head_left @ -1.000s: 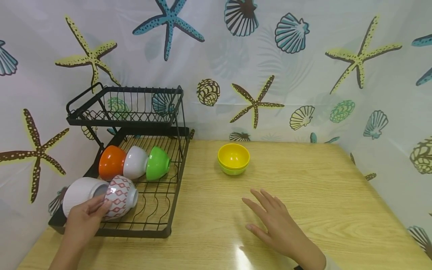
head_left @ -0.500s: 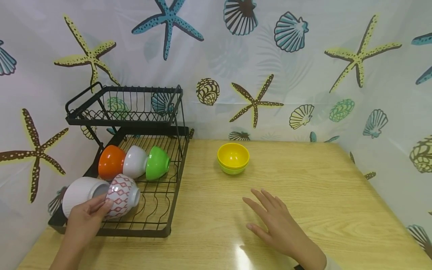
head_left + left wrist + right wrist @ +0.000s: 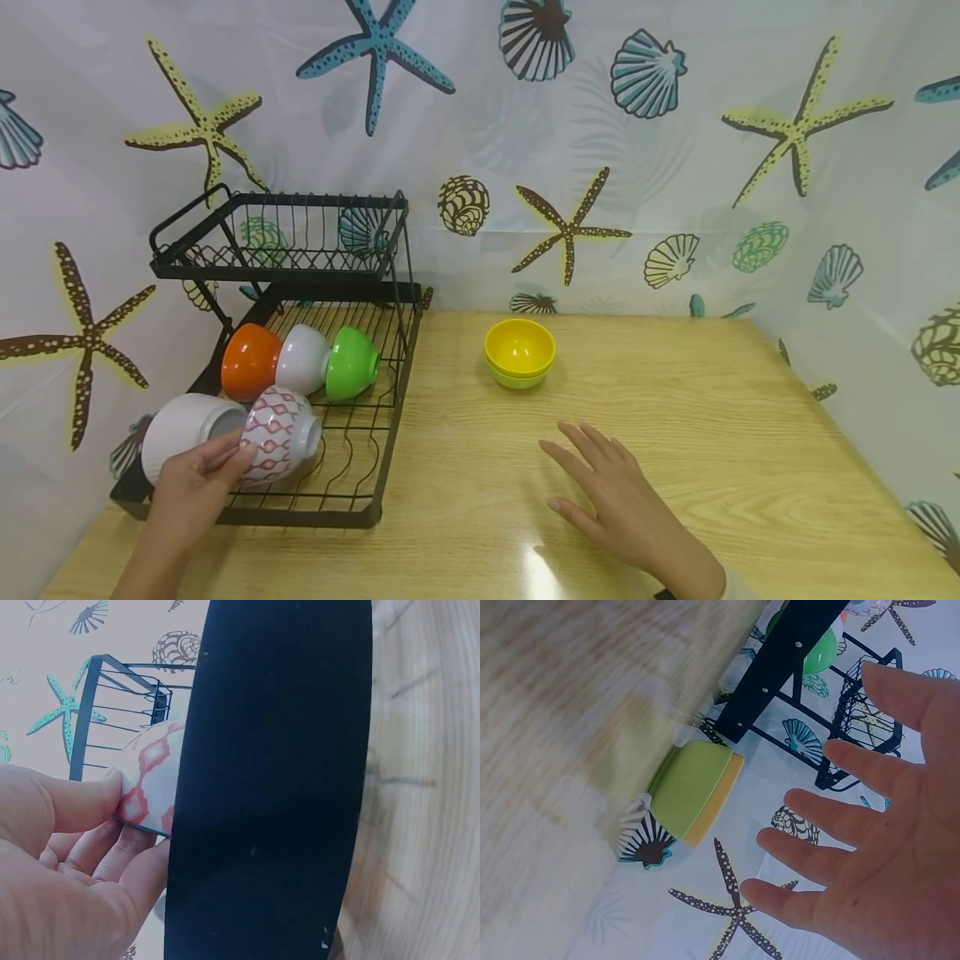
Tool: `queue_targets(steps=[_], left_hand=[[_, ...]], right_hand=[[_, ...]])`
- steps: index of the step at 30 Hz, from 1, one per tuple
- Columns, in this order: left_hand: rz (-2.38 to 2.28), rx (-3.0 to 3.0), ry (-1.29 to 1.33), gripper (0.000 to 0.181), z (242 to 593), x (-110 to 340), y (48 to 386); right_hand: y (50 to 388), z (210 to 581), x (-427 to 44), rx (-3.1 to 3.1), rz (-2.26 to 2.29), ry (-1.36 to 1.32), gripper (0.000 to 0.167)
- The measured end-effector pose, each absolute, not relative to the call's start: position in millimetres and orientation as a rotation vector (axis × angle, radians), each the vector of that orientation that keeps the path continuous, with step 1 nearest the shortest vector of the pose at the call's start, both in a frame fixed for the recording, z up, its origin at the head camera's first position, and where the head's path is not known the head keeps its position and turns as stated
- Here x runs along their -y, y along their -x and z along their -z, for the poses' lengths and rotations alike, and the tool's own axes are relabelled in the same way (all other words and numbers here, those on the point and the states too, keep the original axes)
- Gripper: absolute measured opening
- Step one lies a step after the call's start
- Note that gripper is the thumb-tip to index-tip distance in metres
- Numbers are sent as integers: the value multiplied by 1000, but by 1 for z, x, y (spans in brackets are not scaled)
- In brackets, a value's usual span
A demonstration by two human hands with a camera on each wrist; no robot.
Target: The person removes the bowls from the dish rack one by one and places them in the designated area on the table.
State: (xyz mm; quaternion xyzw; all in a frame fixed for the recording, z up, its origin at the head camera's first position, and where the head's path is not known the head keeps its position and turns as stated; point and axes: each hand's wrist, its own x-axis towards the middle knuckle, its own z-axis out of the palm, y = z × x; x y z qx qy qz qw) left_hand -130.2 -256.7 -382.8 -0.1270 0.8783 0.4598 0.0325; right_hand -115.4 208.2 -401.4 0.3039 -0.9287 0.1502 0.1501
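My left hand (image 3: 193, 482) pinches the rim of a white bowl with a red wavy pattern (image 3: 273, 433), thumb outside and fingers inside. The bowl is tipped on its side, foot to the right, over the front of the black dish rack (image 3: 367, 518). Just left of it, a larger white bowl (image 3: 176, 429) leans in the rack, partly behind the hand. In the left wrist view the rack's dark edge hides much of the patterned bowl (image 3: 154, 776). My right hand (image 3: 611, 496) hovers over the table with fingers spread, holding nothing.
Behind the patterned bowl, an orange bowl (image 3: 249, 362), a white bowl (image 3: 300, 360) and a green bowl (image 3: 350, 365) stand sideways in the rack. A yellow bowl (image 3: 519, 348) sits nested in a light green bowl (image 3: 517, 382) on the wooden table (image 3: 465, 467). A patterned curtain (image 3: 480, 108) encloses the table.
The patterned bowl has shifted slightly right and turned a little, showing more of its foot, still in my left hand's grip. My right hand has stayed in place.
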Motion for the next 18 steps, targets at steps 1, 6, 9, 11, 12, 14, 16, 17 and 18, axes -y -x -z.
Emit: queue_targets(steps=[1,6,9,11,12,14,16,17,18], left_hand=[[-1423,-2690,390,62,382,257,130],[-1457,-2668,379,62,382,255,129],[-1483,-2662,375,62,381,253,129],[-1503,-2648,378,63,381,253,130],[-1507,-2647,377,64,381,252,130],[-1515,-2649,375,63,380,251,129],[-1534,-2657,364,62,379,249,128],[-1549,-2663,357,61,379,249,127],[-1557,-2676,352,59,379,247,127]], right_hand=[[115,401,-208,2670,-435,-872,61],[114,401,-208,2672,-441,-872,61],[114,401,-208,2672,-438,-873,61],[114,401,-207,2672,-438,-871,61],[114,400,-207,2672,-438,-871,61],[114,400,-207,2672,-435,-871,60],[114,400,-207,2673,-435,-872,60],[114,400,-207,2673,-435,-872,61],[114,400,-207,2674,-434,-872,61]])
